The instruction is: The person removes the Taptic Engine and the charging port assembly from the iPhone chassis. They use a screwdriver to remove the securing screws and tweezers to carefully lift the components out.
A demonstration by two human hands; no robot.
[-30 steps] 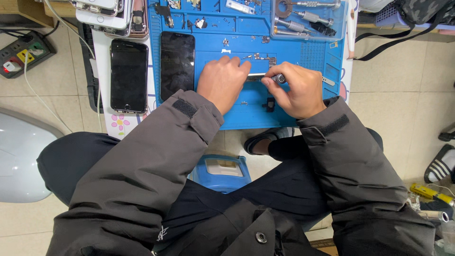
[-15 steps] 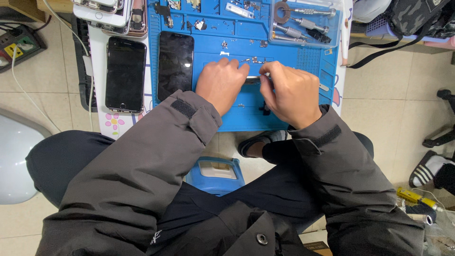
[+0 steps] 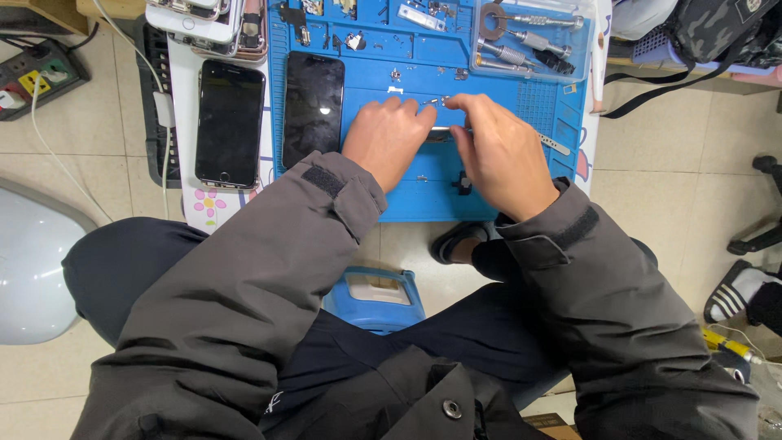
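Between my two hands sits a small metal part (image 3: 440, 134) on the blue mat (image 3: 423, 195). My left hand (image 3: 387, 138) presses down beside it, fingers curled; my right hand (image 3: 501, 151) pinches something thin, can't tell what. Two dark phones (image 3: 314, 110) lie just left on the table.

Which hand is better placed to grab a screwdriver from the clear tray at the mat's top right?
Right hand, probably: it sits nearer the clear tray; the left hand is farther, pressing down on the small part.
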